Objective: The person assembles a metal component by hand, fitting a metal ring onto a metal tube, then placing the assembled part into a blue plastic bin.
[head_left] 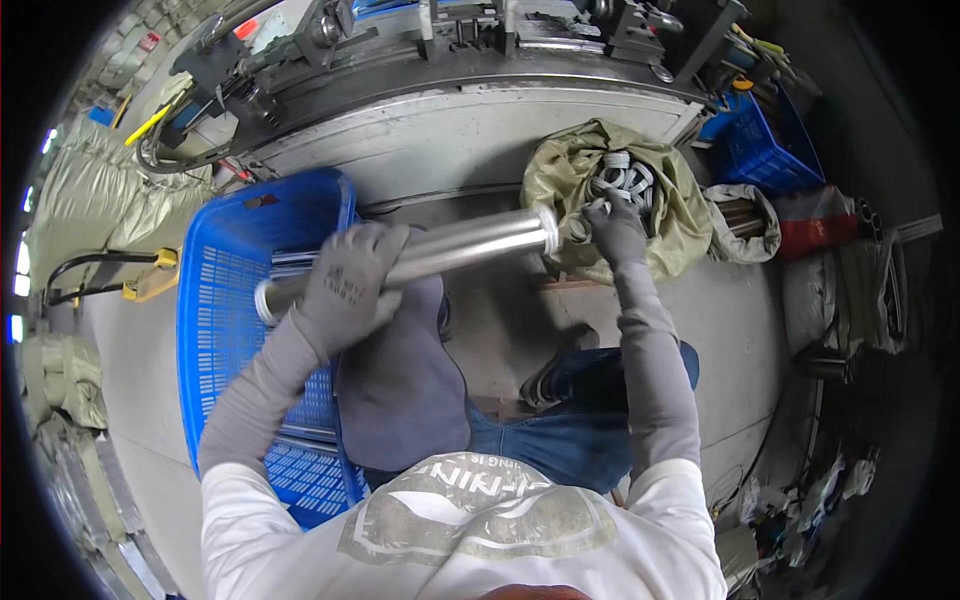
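My gloved left hand (pixel 350 280) is closed around the middle of a shiny metal tube (pixel 470 243). White rings sit on both ends of the tube, which lies level above my left thigh and the basket's edge. On the right, my gloved right hand (pixel 618 232) reaches into the mouth of an olive woven sack (pixel 680 225). Several white and grey rings (pixel 628 180) lie heaped in that sack, right at my fingertips. Those fingers are bent together among the rings; what they pinch is too small to make out.
A blue plastic basket (pixel 200 300) with metal tubes in it stands at my left. Ahead runs a dark metal machine bench (pixel 450 85). Beyond the sack are a smaller white sack (pixel 745 225) of brown tubes and a blue crate (pixel 770 150).
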The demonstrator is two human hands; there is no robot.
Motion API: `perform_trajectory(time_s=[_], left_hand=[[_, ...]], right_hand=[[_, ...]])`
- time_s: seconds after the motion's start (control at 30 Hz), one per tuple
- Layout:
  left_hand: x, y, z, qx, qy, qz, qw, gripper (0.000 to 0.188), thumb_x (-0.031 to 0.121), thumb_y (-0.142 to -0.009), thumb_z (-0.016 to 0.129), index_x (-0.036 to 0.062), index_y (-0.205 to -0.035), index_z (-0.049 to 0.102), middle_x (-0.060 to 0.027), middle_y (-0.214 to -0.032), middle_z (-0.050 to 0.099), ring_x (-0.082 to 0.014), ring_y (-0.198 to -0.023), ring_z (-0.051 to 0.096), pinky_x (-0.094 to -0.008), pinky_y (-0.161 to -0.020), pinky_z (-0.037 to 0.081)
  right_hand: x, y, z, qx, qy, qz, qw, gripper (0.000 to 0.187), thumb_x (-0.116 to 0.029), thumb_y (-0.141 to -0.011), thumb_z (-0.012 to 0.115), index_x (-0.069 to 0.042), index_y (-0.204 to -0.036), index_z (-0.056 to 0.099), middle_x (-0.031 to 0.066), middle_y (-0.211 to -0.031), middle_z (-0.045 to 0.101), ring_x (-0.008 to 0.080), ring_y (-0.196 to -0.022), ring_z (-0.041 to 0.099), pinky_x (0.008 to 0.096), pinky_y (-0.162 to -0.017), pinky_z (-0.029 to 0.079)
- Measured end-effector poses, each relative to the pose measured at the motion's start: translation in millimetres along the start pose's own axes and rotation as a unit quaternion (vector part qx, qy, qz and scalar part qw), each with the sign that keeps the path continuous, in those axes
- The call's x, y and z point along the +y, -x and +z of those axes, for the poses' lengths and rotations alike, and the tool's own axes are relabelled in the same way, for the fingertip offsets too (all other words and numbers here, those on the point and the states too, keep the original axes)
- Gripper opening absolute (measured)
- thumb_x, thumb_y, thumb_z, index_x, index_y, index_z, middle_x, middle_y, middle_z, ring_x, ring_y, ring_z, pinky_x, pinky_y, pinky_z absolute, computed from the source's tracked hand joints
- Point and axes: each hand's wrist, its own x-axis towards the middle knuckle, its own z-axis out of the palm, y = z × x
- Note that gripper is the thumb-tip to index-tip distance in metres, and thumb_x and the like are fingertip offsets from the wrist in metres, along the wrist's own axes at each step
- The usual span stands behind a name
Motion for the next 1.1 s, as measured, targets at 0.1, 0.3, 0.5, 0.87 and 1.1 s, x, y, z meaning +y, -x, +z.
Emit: perform_trajectory(time_s=[0.1, 0.3, 0.5, 0.87, 1.1], left_hand=[[-16, -53, -23, 0.075, -0.101, 0.003, 0.992, 0.068, 0.026, -0.079, 0.076, 0.0090, -0.142, 0.053, -0.0168, -0.120, 0.061, -0.0361, -0.114, 0.058, -0.0482, -0.098, 0.046], [-69, -253, -43, 0.176, -0.201, -0.073, 0.961, 0.054, 0.028, -0.088, 0.071, 0.0118, -0.137, 0.056, -0.0149, -0.127, 0.062, -0.0326, -0.118, 0.060, -0.0471, -0.098, 0.049], [-98, -360, -41, 0.131, -0.242, -0.149, 0.950, 0.065, 0.030, -0.087, 0.074, 0.0074, -0.144, 0.052, -0.0191, -0.139, 0.062, -0.0317, -0.131, 0.060, -0.0430, -0.105, 0.050], [-92, -336, 0, 0.191, -0.189, -0.024, 0.963, 0.070, 0.027, -0.090, 0.071, 0.0034, -0.150, 0.045, -0.0218, -0.152, 0.049, -0.0362, -0.142, 0.046, -0.0488, -0.119, 0.035], [132, -88, 228, -0.399, 0.163, 0.199, 0.880, 0.044, 0.041, -0.099, 0.054, 0.0036, -0.111, 0.074, -0.0194, -0.106, 0.074, -0.0333, -0.085, 0.073, -0.0460, -0.084, 0.056]], right_hand=[[-19, 21, -39, -0.047, -0.451, 0.049, 0.890, 0.060, -0.018, -0.090, 0.071, -0.002, -0.145, 0.056, 0.0144, -0.124, 0.064, 0.0218, -0.107, 0.067, 0.0327, -0.087, 0.057], [-36, 66, -58, -0.042, -0.592, 0.095, 0.799, 0.053, -0.008, -0.095, 0.063, 0.002, -0.146, 0.053, 0.0092, -0.128, 0.063, 0.0142, -0.106, 0.063, 0.0274, -0.091, 0.056], [-40, 60, -56, -0.068, -0.555, 0.059, 0.827, 0.055, -0.001, -0.092, 0.065, 0.006, -0.145, 0.053, 0.0139, -0.134, 0.063, 0.0184, -0.113, 0.064, 0.0310, -0.096, 0.053], [-15, 61, -58, -0.030, -0.538, 0.045, 0.841, 0.050, 0.002, -0.092, 0.065, 0.002, -0.142, 0.058, 0.0097, -0.130, 0.065, 0.0155, -0.112, 0.064, 0.0291, -0.094, 0.054], [-21, 52, -59, 0.001, -0.582, -0.013, 0.813, 0.039, -0.001, -0.095, 0.064, 0.006, -0.133, 0.062, 0.0125, -0.121, 0.068, 0.0202, -0.105, 0.071, 0.0294, -0.090, 0.059]])
